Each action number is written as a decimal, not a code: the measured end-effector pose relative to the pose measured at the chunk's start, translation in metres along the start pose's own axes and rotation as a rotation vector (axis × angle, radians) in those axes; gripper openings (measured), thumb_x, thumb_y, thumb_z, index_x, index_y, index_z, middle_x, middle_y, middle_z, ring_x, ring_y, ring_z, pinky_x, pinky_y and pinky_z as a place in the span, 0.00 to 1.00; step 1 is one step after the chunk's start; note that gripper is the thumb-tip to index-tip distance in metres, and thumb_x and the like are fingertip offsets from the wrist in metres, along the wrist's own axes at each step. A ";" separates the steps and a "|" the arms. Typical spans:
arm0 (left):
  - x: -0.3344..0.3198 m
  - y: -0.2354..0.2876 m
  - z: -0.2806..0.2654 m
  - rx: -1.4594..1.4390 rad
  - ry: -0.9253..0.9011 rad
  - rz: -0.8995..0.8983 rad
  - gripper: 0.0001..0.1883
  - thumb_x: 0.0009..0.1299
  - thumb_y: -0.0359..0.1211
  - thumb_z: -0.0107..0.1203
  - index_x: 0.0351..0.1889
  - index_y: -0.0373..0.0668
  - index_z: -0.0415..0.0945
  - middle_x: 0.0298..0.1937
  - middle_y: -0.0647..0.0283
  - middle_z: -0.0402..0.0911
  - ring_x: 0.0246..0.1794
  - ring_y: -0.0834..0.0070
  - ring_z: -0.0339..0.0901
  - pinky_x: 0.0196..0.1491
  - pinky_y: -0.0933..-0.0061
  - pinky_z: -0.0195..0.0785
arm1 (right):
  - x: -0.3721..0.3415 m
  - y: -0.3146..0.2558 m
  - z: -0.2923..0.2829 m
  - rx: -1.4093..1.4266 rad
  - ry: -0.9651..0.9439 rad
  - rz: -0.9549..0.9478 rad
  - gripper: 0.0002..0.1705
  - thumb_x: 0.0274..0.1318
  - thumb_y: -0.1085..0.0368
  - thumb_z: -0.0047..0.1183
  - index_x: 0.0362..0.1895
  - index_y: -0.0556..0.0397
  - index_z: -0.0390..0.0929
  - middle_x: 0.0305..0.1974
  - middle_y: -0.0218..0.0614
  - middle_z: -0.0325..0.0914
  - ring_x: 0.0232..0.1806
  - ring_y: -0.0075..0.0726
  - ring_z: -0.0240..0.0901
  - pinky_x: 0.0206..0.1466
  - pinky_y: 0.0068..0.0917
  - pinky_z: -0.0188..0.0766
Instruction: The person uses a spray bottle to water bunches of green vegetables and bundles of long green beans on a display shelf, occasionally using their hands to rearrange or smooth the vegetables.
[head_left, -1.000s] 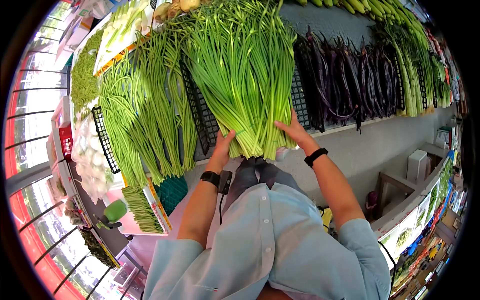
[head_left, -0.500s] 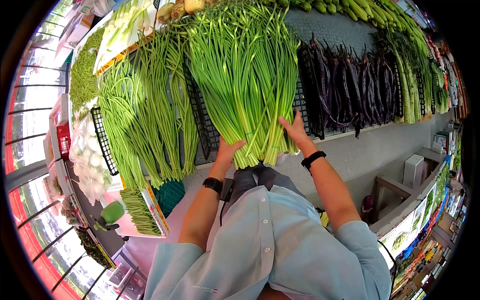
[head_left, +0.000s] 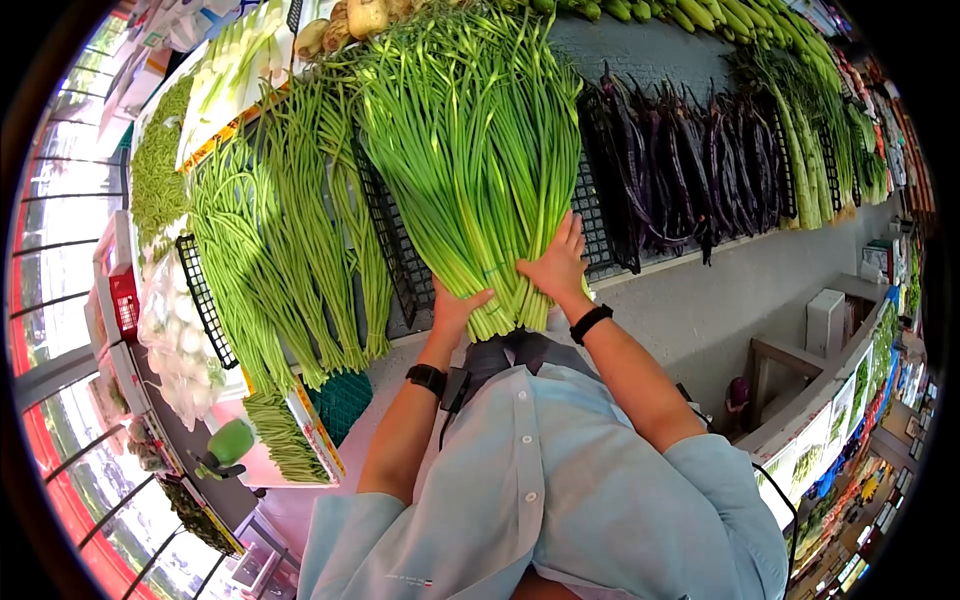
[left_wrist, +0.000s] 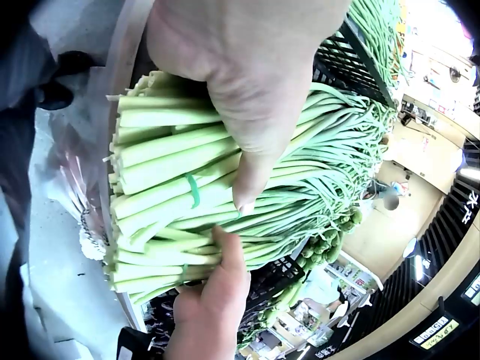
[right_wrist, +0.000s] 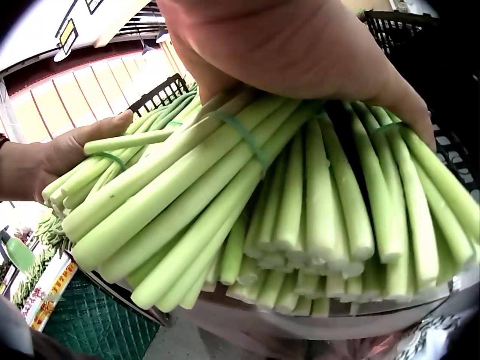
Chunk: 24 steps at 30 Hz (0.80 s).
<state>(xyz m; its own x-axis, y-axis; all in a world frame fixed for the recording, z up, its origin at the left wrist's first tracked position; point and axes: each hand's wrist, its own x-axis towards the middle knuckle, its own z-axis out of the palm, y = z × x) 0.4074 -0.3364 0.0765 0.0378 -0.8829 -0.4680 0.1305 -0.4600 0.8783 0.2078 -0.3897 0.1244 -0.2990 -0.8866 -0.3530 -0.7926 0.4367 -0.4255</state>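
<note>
A thick pile of long green stalks (head_left: pixel 480 170) lies in a black mesh basket (head_left: pixel 592 205), cut ends toward the body. My left hand (head_left: pixel 455 308) grips its left edge, thumb across the stalks, fingers mostly hidden. Over the right part near the cut ends, my right hand (head_left: pixel 556 268) holds stalks, its thumb pointing left and fingers upward. Green bands tie the stalks (left_wrist: pixel 172 150) into bundles in the left wrist view, both thumbs close together. The right wrist view has my right hand (right_wrist: pixel 292 52) arched over banded stalks (right_wrist: pixel 180 195), with my left hand (right_wrist: pixel 64 161) beside them.
Long beans (head_left: pixel 310 220) lie left of the pile, dark purple eggplants (head_left: pixel 680 170) right of it. Bagged white vegetables (head_left: pixel 180 340) sit farther left. Green gourds and root vegetables (head_left: pixel 367 16) line the back. A shelf unit stands at the lower right.
My right hand has moved left, from the pile's right edge onto the stalks, closer to my left hand. My left thumb still lies over the left side.
</note>
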 end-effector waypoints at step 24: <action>0.008 -0.004 -0.015 -0.239 -0.123 -0.227 0.36 0.77 0.53 0.43 0.77 0.57 0.39 0.70 0.59 0.61 0.67 0.63 0.65 0.65 0.56 0.67 | 0.032 0.066 -0.019 1.127 -0.469 0.180 0.49 0.50 0.58 0.68 0.69 0.59 0.53 0.57 0.46 0.72 0.56 0.42 0.71 0.59 0.35 0.69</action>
<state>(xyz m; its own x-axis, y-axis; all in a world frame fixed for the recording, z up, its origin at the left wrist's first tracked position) 0.4218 -0.3403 0.0672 -0.1365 -0.7721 -0.6207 0.3503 -0.6237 0.6988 0.1358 -0.3916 0.1009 0.0473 -0.7612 -0.6468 0.2102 0.6406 -0.7385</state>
